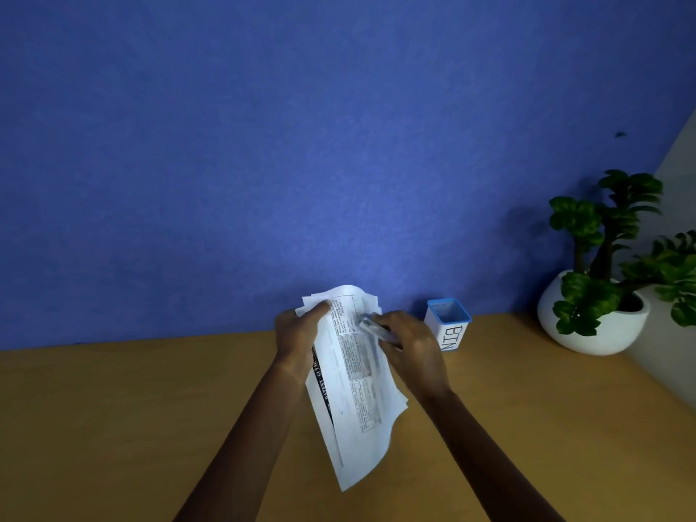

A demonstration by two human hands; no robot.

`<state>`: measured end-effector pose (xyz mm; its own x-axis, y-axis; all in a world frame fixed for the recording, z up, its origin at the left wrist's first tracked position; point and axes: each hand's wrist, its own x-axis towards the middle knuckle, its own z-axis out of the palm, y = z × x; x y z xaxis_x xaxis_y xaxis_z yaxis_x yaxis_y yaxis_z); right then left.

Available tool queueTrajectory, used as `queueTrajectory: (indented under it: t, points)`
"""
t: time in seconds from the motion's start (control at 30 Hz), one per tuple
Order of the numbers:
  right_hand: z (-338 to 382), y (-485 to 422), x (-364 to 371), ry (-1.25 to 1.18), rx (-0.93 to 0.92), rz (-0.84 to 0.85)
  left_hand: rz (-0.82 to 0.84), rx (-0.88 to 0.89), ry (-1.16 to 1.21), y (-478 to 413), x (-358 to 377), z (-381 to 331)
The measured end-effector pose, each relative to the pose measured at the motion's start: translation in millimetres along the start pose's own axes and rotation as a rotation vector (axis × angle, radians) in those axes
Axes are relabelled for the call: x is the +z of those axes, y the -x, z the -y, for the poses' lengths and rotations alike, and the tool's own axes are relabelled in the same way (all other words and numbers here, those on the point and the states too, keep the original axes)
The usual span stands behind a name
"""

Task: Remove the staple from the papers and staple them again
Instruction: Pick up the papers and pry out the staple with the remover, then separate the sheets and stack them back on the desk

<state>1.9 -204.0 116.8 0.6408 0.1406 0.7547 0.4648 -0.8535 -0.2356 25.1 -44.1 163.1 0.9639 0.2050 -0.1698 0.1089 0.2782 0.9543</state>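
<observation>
Head cam is looking down at a wooden desk (113, 408) with a warm, smooth, tan-brown top, backed by a blue wall (263, 145) that has a slightly felt-like, mottled texture. The readable bit first: a small square white cup (448, 325) with a blue rim is sitting near the wall, and "BIN" is printed on its side in thin black letters, turned sideways from this angle.

The papers (354, 386) are being held up off the desk in the middle of the view, a thin stack of white printed sheets, a bit crumpled and fanned at the top edge. Boxed blocks of small print are running down the front page, too blurry to read, and a dark banner with white lettering is showing along the left edge, also not legible.

The left hand (297, 333) is gripping the stack near its top left, thumb on the front, fingers wrapped behind. The right hand (410, 348) is clenching a small shiny metallic tool (376, 329), blurred, so I can't tell exactly what it is; its tip is pressing against the upper part of the front page.

Off to the right, a leafy green plant (610, 235) is sitting in a rounded glossy white pot (587, 329).
</observation>
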Motion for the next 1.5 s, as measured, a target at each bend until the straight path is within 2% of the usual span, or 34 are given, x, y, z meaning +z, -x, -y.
queueTrajectory:
  t: [0.1,0.2,0.33,0.57,1.1,1.2,1.37,1.43,1.5]
  points:
    - [-25,17,9,-0.155,0.453,0.140,0.028,-0.015,-0.008,-1,-6,3]
    - [-45,44,20,-0.228,0.823,0.169,0.023,-0.028,-0.008,-1,-8,5]
    - [-67,85,27,-0.138,1.004,0.275,0.016,-0.020,-0.004,-3,-9,6]
    - [-81,133,26,0.253,0.954,0.532,0.016,-0.017,-0.003,-6,-11,6]
    - [-78,125,30,0.402,0.894,0.706,0.013,0.013,0.006,-11,-7,9]
    - [-60,90,32,0.225,0.821,0.610,0.020,0.012,0.006,-11,-6,10]
    - [-3,2,19,-0.376,0.667,0.300,-0.015,0.030,-0.003,-8,4,11]
    - [17,-23,12,-0.600,0.696,0.334,-0.030,0.059,-0.021,-5,8,11]
    - [31,-38,8,-0.709,0.721,0.414,-0.037,0.092,-0.049,-2,11,10]
